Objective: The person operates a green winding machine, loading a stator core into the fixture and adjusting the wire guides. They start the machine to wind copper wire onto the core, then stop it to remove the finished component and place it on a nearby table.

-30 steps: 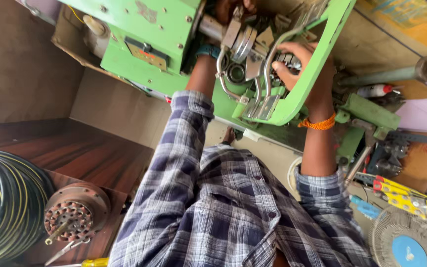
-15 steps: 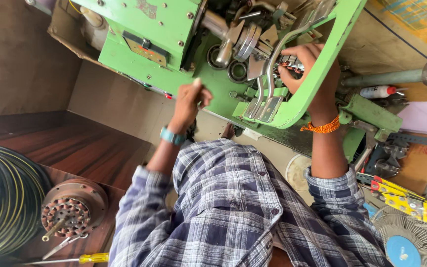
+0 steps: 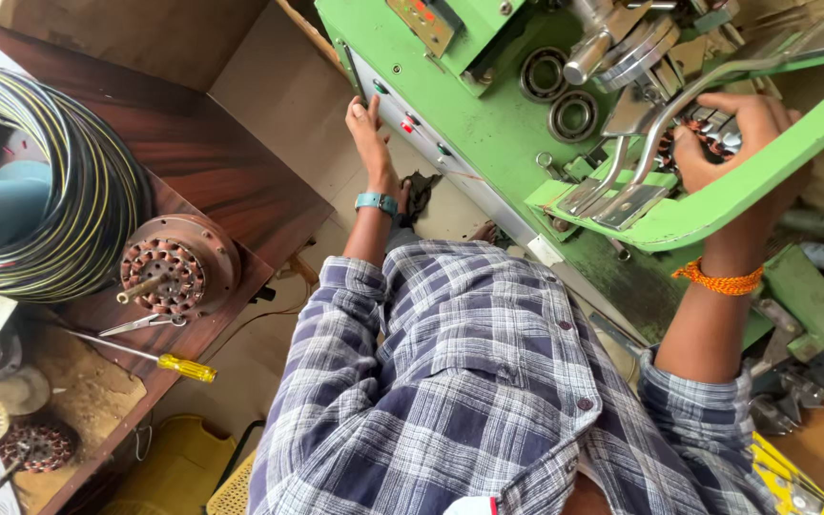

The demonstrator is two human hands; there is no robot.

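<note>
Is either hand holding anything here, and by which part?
Right hand grips the wound stator on the green machine, at its rim. Left hand rests on the machine's front panel, holding nothing.

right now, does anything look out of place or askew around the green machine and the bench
One thing: the yellow-handled screwdriver lies with its handle jutting past the edge of the wooden bench. Left hand rests on the green machine; right hand grips inside it.

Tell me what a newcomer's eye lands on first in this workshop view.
The big green machine fills the top of the view, with steel bearing rings and curved metal arms on its face. The left hand rests at its button panel, while the right hand reaches in among the metal arms. At far left a thick coil of black-and-yellow cable sits on a wooden bench, beside a copper-wound stator and a yellow-handled screwdriver.
</note>
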